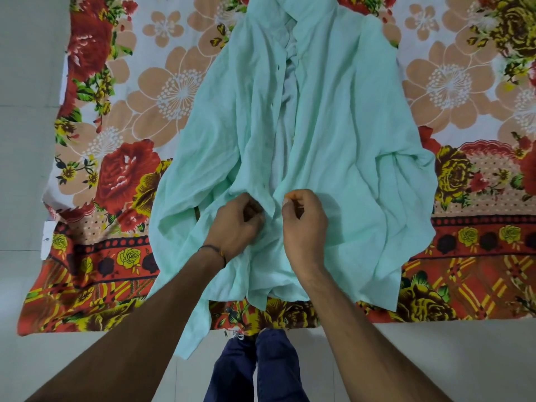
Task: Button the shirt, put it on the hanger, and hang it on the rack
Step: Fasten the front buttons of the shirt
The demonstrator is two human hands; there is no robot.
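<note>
A mint green shirt (342,117) lies spread on a floral bedsheet, collar away from me and hem toward me. Its front is open higher up, and the paler inside shows in the gap between the two plackets. My left hand (235,224) pinches the left placket near the lower front. My right hand (304,221) pinches the right placket just beside it. Both hands hold the two edges close together. Small dark buttons run along the left placket above my hands. No hanger or rack is in view.
The floral bedsheet (116,175) covers the bed, whose near edge lies just in front of my dark trouser legs (255,369). One sleeve of the shirt hangs over that edge. Pale floor tiles (26,198) lie to the left.
</note>
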